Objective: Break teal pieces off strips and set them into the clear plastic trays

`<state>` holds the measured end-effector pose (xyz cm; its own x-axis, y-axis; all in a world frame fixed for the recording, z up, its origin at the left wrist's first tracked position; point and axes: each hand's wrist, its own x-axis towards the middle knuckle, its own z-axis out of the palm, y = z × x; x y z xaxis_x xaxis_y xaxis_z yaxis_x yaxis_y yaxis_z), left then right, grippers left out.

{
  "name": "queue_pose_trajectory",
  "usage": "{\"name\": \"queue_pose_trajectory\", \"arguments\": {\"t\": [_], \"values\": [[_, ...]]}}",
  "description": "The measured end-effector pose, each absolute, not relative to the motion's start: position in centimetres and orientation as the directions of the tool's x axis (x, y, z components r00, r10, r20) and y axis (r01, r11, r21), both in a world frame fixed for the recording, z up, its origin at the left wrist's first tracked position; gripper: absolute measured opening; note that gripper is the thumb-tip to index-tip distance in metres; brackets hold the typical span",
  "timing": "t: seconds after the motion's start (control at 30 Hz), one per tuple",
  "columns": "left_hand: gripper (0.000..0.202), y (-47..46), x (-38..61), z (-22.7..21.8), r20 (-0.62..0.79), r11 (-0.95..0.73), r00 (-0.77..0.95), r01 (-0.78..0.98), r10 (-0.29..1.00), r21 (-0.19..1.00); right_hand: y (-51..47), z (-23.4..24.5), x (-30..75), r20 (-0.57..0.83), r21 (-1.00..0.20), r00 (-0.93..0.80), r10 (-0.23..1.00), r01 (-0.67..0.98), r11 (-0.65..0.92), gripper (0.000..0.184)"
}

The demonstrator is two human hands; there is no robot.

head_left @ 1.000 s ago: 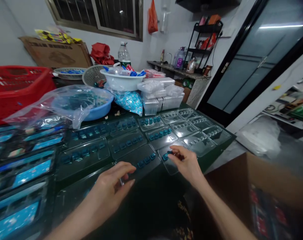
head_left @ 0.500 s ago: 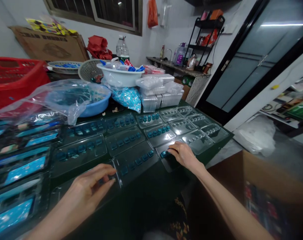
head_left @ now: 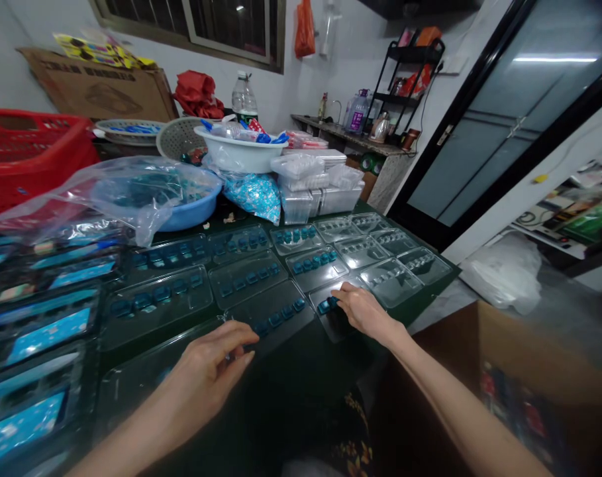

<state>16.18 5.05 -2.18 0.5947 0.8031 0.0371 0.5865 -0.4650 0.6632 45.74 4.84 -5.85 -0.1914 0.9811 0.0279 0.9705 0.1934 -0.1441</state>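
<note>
Under the right hand, teal pieces in a tray

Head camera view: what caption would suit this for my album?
Left hand and right hand at clear trays of small blue pieces on a dark table.

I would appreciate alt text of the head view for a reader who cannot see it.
A right hand touches small teal pieces in a clear plastic blister tray, the left hand at the edge of the next tray; similar trays cover the dark table.
</note>
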Motion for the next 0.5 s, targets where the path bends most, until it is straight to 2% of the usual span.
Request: {"name": "queue_pose_trajectory", "arguments": {"t": [0.13,0.3,0.5], "values": [[0.023,5.6,15.7,-1.0,0.027,-0.476,0.598,0.609,0.801,0.635,4.7,-6.1,45.2,-0.011,-0.017,-0.247,0.969,0.969,0.247,0.025],[0.024,6.7,11.0,0.2,0.114,-0.443,0.460,0.711,0.880,0.546,4.3,-7.5,44.6,0.021,0.051,-0.257,0.966,0.965,0.256,0.034],[0.027,5.1,6.1,-2.4,-0.153,-0.383,0.454,0.856,0.878,0.347,4.2,-8.3,45.2,0.100,0.111,-0.190,0.977,0.978,0.179,0.031]]}}
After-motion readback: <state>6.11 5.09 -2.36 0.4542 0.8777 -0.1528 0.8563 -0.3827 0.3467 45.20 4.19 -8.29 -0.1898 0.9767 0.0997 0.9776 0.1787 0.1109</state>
